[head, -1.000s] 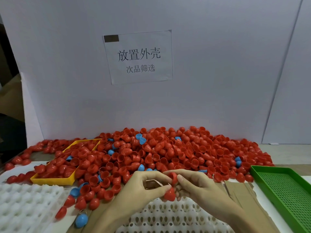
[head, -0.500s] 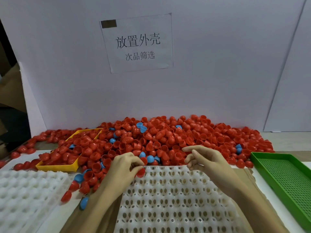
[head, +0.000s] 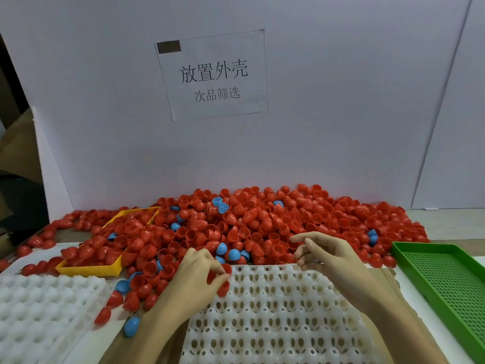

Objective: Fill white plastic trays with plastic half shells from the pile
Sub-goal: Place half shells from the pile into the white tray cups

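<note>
The left hand [head: 199, 274] pinches a red shell [head: 223, 288] at the tray's [head: 275, 316] far-left corner, the empty cups directly under its fingers. The right hand [head: 325, 254], loosely curled and empty, hovers nearer the pile [head: 262, 222].

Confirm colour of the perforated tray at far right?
Green perforated plastic tray, plain in the head view.

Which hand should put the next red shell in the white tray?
Left. The left hand already pinches a red half shell at the white tray; the right hand holds nothing.
</note>
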`<state>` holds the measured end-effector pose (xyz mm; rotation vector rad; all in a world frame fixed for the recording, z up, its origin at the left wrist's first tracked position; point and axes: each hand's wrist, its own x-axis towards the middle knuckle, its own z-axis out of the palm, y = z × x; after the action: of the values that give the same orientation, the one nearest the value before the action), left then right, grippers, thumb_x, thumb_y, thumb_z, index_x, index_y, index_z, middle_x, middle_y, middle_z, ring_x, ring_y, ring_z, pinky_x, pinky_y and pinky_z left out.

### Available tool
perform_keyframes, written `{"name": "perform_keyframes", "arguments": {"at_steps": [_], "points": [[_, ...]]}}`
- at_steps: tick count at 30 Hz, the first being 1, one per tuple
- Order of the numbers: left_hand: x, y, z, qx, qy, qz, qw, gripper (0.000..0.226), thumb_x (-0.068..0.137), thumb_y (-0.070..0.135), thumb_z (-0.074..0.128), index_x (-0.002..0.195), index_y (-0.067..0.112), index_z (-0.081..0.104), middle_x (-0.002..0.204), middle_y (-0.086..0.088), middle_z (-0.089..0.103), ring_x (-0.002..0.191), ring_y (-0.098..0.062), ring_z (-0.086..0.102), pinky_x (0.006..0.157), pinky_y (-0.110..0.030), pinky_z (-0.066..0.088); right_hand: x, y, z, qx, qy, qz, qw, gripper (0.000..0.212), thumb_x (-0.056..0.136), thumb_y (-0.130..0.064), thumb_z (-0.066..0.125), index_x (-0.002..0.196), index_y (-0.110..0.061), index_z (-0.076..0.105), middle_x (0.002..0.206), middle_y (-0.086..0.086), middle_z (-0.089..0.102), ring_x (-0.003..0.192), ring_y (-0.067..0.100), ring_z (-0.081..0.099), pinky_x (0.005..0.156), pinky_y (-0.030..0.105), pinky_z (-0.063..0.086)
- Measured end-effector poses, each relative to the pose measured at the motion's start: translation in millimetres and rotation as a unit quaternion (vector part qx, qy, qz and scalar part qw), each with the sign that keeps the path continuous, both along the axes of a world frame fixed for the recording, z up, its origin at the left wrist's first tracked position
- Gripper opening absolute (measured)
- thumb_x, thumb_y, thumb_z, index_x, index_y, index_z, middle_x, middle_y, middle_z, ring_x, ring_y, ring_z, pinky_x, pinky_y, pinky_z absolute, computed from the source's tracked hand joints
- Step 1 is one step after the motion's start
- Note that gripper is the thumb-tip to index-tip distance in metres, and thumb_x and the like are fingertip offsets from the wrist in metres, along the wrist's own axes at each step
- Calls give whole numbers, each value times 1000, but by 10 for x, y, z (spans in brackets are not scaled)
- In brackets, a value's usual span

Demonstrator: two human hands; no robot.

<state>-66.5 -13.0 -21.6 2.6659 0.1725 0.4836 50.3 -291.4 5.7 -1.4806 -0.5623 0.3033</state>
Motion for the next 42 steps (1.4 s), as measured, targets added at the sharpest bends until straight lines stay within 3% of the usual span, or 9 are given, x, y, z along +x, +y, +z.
{"name": "perform_keyframes", "arguments": {"at_steps": [3,7,12,22,28,33,35,39,42], "points": [[8,-16,-32,30,24,-4,999,14,98,34,65,108,38,74,100,23,48,101,2,34,84,-9,31,13,-5,2,4,3,-1,1000,28,108,-13,52,111,-14,80,93,15,76,86,25,73,80,31,61],[-5,-20,11,1,13,-11,1000,12,96,33,69,103,42,74,102,24,49,105,8,35,84,-8,34,13,-6,-8,1,3,-1,1000,28,108,-13,53,110,-14,80,93,16,76,86,25,73,80,30,61],[29,45,92,-1,-128,21,991,12,91,22,77,101,26,79,107,16,53,107,-2,47,90,-5,34,27,-11,-4,5,5,-2,1000,28,108,-12,53,109,-15,81,93,16,76,85,25,73,79,28,60],[124,31,-62,158,-28,-42,986,33,108,38,48,131,32,69,133,16,46,119,-5,39,104,-19,33,37,-12,-16,5,4,3,1000,29,108,-13,53,108,-15,81,93,16,76,85,25,73,79,29,61],[118,26,-138,182,-50,-34,981,41,106,49,44,140,33,60,135,20,55,124,-1,43,108,-21,29,64,-27,-36,-2,2,0,1000,29,108,-13,53,108,-17,81,94,16,76,85,25,74,80,30,61],[38,-13,-62,219,-51,-21,974,23,85,43,80,104,29,81,109,14,71,100,-7,65,89,-30,53,79,-26,-53,-17,-4,-15,1000,33,109,-12,52,104,-22,82,92,14,77,84,24,74,78,28,60],[32,-37,-57,217,-55,-15,974,27,78,38,87,101,25,82,114,9,72,101,-10,69,84,-31,58,79,-25,-58,-18,-4,-18,1000,34,109,-11,52,102,-23,83,91,14,77,82,23,74,77,29,60],[56,-36,-81,152,-80,-44,984,40,101,35,63,140,24,63,140,13,61,127,-5,58,108,-22,38,92,-34,-75,-20,-6,-25,999,33,109,-10,52,102,-20,83,90,15,76,80,23,73,76,29,61],[69,8,-133,119,-78,-70,987,41,109,41,42,147,33,54,149,21,51,138,5,41,113,-15,21,97,-35,-80,-25,-30,-45,998,33,108,-7,52,102,-21,82,89,13,77,81,24,73,75,29,61]]}}
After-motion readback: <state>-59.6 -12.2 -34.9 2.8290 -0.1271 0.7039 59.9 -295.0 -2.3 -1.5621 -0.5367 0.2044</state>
